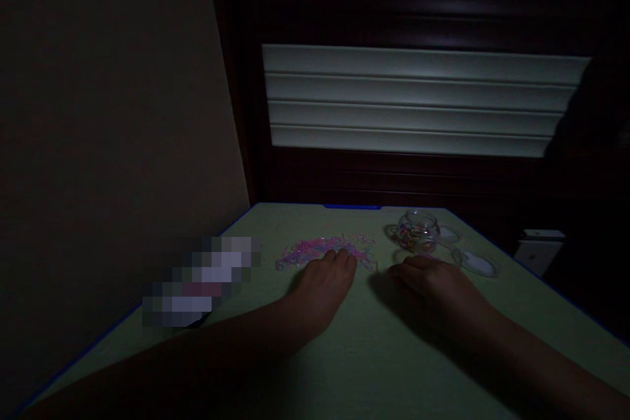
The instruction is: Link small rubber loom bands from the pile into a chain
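Observation:
A loose pile of thin pink and purple bands (315,251), like small rubber bands, is spread on the table. My left hand (327,282) rests at the pile's near edge with fingers curled down; its fingertips and anything in them are hidden. To the right, my right hand (436,285) is closed in a pinch just above the tabletop, its shadow falling beside it. What it holds, if anything, is too dark to make out. Behind that hand stands a clear round jar (418,231), lidless, partly filled with multicoloured bands.
Two clear round lid-like pieces with pale centres, one farther back (447,234) and one nearer (477,265), lie right of the jar. A blurred-out object (201,282) lies at left on the pale green table (364,354). A white box (537,254) sits beyond the right edge.

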`<action>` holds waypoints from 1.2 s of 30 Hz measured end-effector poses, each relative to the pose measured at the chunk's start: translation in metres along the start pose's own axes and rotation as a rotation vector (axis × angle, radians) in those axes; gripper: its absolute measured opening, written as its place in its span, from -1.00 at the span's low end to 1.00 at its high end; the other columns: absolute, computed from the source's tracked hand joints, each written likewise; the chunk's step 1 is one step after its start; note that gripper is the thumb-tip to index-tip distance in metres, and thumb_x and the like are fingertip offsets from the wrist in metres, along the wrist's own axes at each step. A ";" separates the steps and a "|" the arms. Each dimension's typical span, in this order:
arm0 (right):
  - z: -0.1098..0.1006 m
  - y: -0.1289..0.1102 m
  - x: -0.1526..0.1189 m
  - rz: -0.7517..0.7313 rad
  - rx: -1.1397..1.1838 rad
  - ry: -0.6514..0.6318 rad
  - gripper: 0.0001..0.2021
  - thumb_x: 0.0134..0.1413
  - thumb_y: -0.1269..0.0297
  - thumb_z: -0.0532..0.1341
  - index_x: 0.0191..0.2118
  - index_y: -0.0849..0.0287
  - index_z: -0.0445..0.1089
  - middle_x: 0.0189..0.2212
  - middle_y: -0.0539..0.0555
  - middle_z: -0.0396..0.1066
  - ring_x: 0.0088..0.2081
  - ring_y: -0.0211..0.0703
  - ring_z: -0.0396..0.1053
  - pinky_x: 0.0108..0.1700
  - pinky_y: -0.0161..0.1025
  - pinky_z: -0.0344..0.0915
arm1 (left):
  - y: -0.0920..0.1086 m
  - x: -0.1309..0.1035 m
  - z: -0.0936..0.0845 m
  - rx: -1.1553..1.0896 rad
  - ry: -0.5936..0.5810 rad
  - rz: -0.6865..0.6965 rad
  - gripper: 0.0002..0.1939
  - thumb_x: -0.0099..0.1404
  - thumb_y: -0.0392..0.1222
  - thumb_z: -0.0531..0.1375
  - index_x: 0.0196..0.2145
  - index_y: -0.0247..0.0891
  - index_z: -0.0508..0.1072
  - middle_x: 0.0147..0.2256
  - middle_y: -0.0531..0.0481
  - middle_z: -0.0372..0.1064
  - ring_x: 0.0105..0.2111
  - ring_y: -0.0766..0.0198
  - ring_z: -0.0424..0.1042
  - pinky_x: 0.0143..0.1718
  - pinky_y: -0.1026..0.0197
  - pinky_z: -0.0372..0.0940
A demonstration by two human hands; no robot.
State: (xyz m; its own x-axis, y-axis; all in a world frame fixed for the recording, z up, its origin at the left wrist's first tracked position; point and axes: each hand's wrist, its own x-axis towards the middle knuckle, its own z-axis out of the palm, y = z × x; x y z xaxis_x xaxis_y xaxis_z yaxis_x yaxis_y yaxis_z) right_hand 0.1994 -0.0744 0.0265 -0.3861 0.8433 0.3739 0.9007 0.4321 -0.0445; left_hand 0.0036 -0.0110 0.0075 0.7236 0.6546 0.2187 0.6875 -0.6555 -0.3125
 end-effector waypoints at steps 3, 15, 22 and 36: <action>-0.001 0.001 0.000 -0.008 0.026 0.027 -0.79 0.11 0.44 0.01 -0.29 0.20 0.39 -0.43 0.08 0.37 -0.39 -0.25 0.31 -0.34 -0.34 0.14 | -0.001 0.002 0.002 -0.039 0.010 -0.012 -0.81 0.26 -0.42 -0.06 -0.20 -0.30 0.24 -0.26 -0.10 0.26 -0.27 0.16 0.30 -0.38 0.18 0.26; -0.002 0.000 -0.001 0.008 0.073 0.051 -0.81 0.10 0.43 0.01 -0.36 0.21 0.37 -0.38 0.11 0.38 -0.35 -0.21 0.33 -0.30 -0.30 0.18 | 0.002 0.004 0.001 -0.212 0.121 0.021 -0.82 0.33 -0.29 -0.12 -0.24 -0.26 0.25 -0.30 -0.01 0.27 -0.31 0.24 0.31 -0.33 0.20 0.23; -0.001 0.001 -0.001 0.020 0.061 0.064 -0.81 0.09 0.44 0.02 -0.43 0.19 0.35 -0.40 0.09 0.38 -0.35 -0.23 0.33 -0.29 -0.30 0.17 | 0.014 -0.002 -0.005 -0.229 0.153 0.113 -0.87 0.30 -0.28 -0.08 -0.29 -0.25 0.24 -0.30 0.00 0.24 -0.32 0.24 0.27 -0.38 0.20 0.22; 0.000 0.000 -0.002 -0.002 0.081 0.074 -0.83 0.10 0.43 0.02 -0.40 0.18 0.33 -0.40 0.07 0.36 -0.36 -0.23 0.31 -0.31 -0.31 0.15 | 0.020 0.000 0.004 -0.316 0.207 0.079 -0.89 0.29 -0.28 -0.07 -0.35 -0.25 0.23 -0.36 0.04 0.23 -0.34 0.26 0.25 -0.37 0.20 0.20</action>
State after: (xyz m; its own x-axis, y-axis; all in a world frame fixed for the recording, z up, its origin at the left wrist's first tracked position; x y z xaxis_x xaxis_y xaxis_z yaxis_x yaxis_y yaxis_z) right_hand 0.2003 -0.0760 0.0256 -0.3694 0.8180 0.4409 0.8798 0.4606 -0.1174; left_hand 0.0174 -0.0228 -0.0026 0.7498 0.5290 0.3975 0.5910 -0.8055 -0.0428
